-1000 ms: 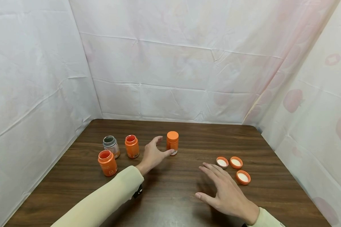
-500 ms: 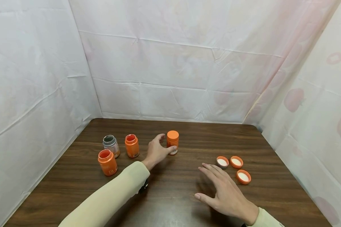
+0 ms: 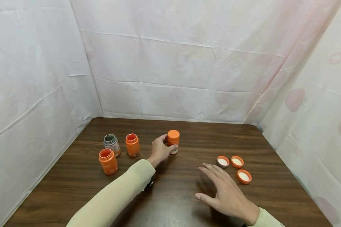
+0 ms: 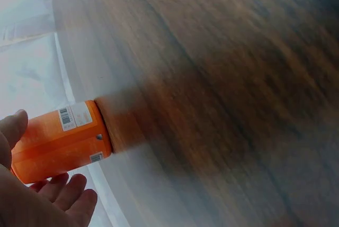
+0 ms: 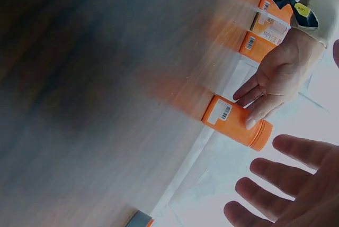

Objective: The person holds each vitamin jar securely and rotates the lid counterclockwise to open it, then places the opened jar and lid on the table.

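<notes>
An orange jar (image 3: 173,135) with its orange lid on stands upright at the middle back of the table. My left hand (image 3: 159,151) has it between thumb and fingers: the thumb lies on its near side and the fingertips reach behind it. In the left wrist view the jar's base (image 4: 101,126) is at the table surface, with its label showing. My right hand (image 3: 225,194) holds nothing, fingers spread and relaxed over the table at the right. Closest to it are three upturned lids, a grey-sided one (image 3: 223,162) and two orange ones (image 3: 237,161) (image 3: 244,177).
Left of my left hand stand three lidless jars: an orange one (image 3: 133,147), a grey one (image 3: 113,147) and a nearer orange one (image 3: 109,164). White sheets (image 3: 170,63) hang around the back and sides of the brown wooden table (image 3: 170,195).
My left hand has moved right and closed in on the lidded orange jar, its thumb and fingers now at the jar's sides. My right hand, the lids and the jars have stayed put.
</notes>
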`<move>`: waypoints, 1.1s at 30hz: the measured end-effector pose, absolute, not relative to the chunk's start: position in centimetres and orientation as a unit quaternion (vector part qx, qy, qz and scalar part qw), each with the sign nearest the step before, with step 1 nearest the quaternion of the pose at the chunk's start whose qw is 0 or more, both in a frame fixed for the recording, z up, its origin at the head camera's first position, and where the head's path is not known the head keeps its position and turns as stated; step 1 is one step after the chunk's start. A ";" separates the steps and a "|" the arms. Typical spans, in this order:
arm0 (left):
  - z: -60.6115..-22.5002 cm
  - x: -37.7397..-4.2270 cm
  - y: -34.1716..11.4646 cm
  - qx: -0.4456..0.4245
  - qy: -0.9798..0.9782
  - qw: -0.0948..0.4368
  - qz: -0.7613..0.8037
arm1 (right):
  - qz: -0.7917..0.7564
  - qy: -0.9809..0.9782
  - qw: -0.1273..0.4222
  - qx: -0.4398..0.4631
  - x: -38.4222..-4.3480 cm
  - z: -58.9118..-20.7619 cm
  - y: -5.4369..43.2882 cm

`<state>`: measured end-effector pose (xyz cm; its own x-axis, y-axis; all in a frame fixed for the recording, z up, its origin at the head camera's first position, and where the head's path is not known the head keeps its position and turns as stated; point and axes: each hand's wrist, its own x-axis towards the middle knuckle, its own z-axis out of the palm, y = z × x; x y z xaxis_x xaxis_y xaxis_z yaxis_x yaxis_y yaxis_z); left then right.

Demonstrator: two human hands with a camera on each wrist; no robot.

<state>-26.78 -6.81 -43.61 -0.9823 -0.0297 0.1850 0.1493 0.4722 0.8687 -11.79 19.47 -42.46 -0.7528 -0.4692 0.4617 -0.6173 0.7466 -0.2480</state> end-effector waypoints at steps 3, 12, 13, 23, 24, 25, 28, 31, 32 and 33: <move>-43.7 -26.9 -6.8 -0.026 -0.848 0.094 -0.521 | 0.197 -0.916 0.186 0.295 -11.7 -42.5 19.6; -43.6 -26.7 -7.6 -0.019 -0.832 0.095 -0.547 | 0.198 -0.918 0.181 0.293 -11.8 -42.7 19.7; -43.6 -26.6 -7.7 -0.021 -0.831 0.094 -0.547 | 0.198 -0.918 0.181 0.293 -11.9 -42.7 19.7; -43.0 -25.0 -8.8 -0.043 -0.831 0.086 -0.548 | 0.200 -0.916 0.185 0.294 -11.9 -42.7 19.7; -42.9 -24.8 -8.8 -0.046 -0.831 0.085 -0.548 | 0.200 -0.916 0.186 0.295 -11.9 -42.7 19.7; -42.9 -24.6 -8.9 -0.050 -0.831 0.085 -0.547 | 0.201 -0.915 0.187 0.295 -11.9 -42.6 19.7; -42.8 -23.9 -9.0 -0.062 -0.831 0.086 -0.545 | 0.202 -0.916 0.184 0.295 -11.9 -42.6 19.6; -42.7 -23.2 -9.1 -0.073 -0.831 0.091 -0.544 | 0.203 -0.917 0.180 0.294 -11.9 -42.6 19.5; -42.6 -23.0 -9.2 -0.076 -0.831 0.094 -0.542 | 0.204 -0.917 0.180 0.293 -11.9 -42.6 19.5; -42.5 -22.7 -9.2 -0.079 -0.832 0.096 -0.541 | 0.204 -0.917 0.180 0.293 -11.9 -42.5 19.5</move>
